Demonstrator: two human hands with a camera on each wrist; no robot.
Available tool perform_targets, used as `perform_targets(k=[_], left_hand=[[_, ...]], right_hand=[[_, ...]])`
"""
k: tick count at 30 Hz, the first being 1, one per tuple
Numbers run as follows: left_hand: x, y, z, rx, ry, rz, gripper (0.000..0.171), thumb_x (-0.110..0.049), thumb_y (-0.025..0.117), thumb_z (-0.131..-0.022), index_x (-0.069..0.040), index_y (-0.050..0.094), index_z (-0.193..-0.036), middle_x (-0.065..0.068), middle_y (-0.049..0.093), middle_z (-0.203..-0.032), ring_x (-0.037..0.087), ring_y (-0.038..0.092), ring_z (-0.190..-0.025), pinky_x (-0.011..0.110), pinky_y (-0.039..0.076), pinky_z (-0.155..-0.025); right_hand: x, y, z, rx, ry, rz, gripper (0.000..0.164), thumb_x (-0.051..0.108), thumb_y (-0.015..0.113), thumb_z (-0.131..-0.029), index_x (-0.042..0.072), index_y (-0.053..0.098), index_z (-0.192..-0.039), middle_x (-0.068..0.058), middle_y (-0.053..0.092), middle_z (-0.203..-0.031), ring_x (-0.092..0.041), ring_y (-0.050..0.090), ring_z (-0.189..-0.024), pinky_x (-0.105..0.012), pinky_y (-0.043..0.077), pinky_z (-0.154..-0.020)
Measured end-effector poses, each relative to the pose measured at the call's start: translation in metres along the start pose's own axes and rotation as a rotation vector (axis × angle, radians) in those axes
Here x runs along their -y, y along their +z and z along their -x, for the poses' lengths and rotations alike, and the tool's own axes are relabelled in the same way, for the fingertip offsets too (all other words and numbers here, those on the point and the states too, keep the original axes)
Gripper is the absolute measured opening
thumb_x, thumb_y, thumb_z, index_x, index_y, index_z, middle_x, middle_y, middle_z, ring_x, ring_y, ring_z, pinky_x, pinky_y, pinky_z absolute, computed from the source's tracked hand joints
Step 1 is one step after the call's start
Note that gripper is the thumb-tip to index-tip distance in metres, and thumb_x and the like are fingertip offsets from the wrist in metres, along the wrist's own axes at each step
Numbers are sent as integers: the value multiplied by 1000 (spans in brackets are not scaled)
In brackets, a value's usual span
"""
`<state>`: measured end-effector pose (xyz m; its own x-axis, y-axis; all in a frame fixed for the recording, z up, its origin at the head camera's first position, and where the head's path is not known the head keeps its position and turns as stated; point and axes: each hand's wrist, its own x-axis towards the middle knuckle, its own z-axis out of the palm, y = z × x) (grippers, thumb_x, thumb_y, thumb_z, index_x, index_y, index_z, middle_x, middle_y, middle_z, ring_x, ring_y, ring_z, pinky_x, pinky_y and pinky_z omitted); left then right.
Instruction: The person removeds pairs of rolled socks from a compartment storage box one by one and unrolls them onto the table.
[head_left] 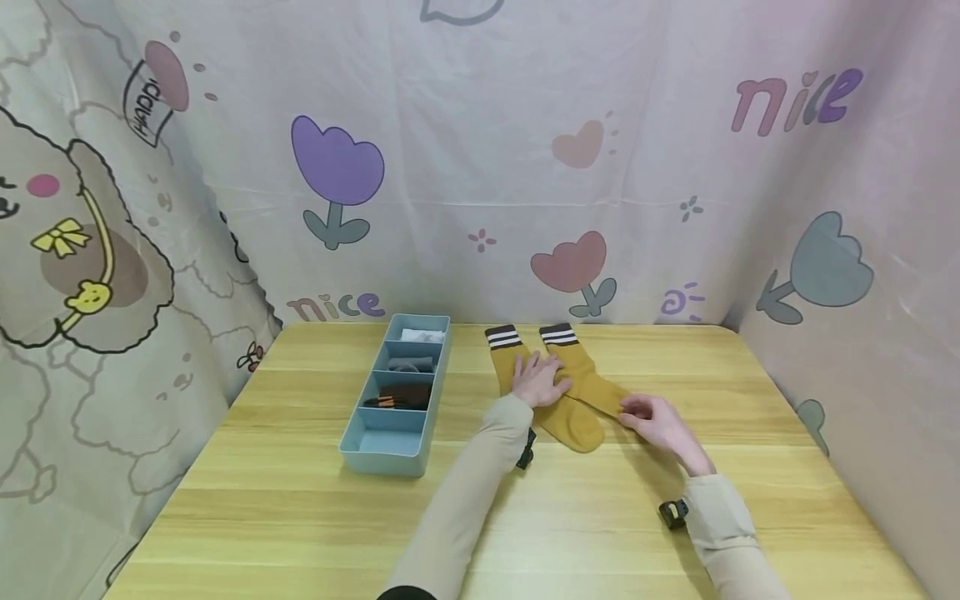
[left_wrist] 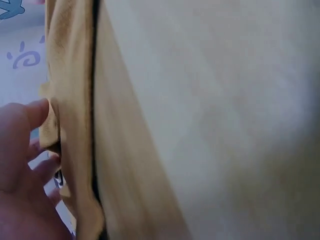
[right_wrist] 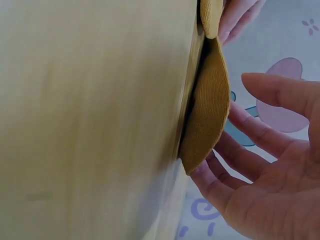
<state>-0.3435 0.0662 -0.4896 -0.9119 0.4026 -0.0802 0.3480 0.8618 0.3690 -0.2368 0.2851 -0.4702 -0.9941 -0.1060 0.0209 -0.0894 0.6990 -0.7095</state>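
Observation:
Two mustard-yellow socks with dark cuffs and white stripes lie side by side on the table. My left hand rests on them with spread fingers, across the left sock and the near edge of the right sock. At the toe of that right sock is my right hand. In the right wrist view its fingertips touch the raised sock toe, while the thumb stands apart from the cloth. The left wrist view shows the left thumb against folded yellow fabric.
Left of the socks stands a blue-grey organizer box with several compartments. White cloth, a grey rolled item and a dark brown item with orange stripes sit in it. A printed curtain hangs behind the wooden table.

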Motion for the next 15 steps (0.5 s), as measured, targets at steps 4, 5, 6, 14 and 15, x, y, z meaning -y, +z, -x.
perform_targets(k=[4,5,6,14,15], left_hand=[[-3,2,-2,50,-82,-26,52,-47,31,-107,-32,35,-157,-5,19,-170,26,6,-159,54,-2,-128],[-3,3,-2,58,-96,-19,52,-47,29,-108,-33,32,-158,-4,16,-171,26,5,-160,54,-4,-128],[-3,3,-2,63,-105,-13,52,-47,27,-108,-33,31,-158,-3,13,-171,27,4,-159,54,-4,-128],[8,1,2,-129,-78,128,46,-36,34,-107,-28,48,-150,10,40,-147,36,29,-141,54,19,-120],[11,0,4,-155,-69,135,45,-35,36,-106,-28,50,-148,10,43,-141,35,33,-136,52,25,-117]], right_hand=[[-1,0,3,-1,-3,-3,30,10,67,-93,-10,66,-117,-26,72,-111,-32,68,-101,-30,52,-85],[-1,0,3,1,-8,0,31,10,67,-93,-10,66,-117,-26,72,-111,-33,68,-102,-32,53,-85],[-1,0,4,5,-15,5,31,11,67,-93,-10,66,-117,-26,71,-111,-34,68,-102,-33,53,-86],[-2,0,4,-10,-43,36,31,11,67,-93,-9,65,-117,-26,71,-112,-36,68,-102,-42,55,-88],[-2,1,4,-16,-50,42,30,10,67,-93,-9,65,-117,-26,71,-112,-36,69,-101,-43,55,-88]])
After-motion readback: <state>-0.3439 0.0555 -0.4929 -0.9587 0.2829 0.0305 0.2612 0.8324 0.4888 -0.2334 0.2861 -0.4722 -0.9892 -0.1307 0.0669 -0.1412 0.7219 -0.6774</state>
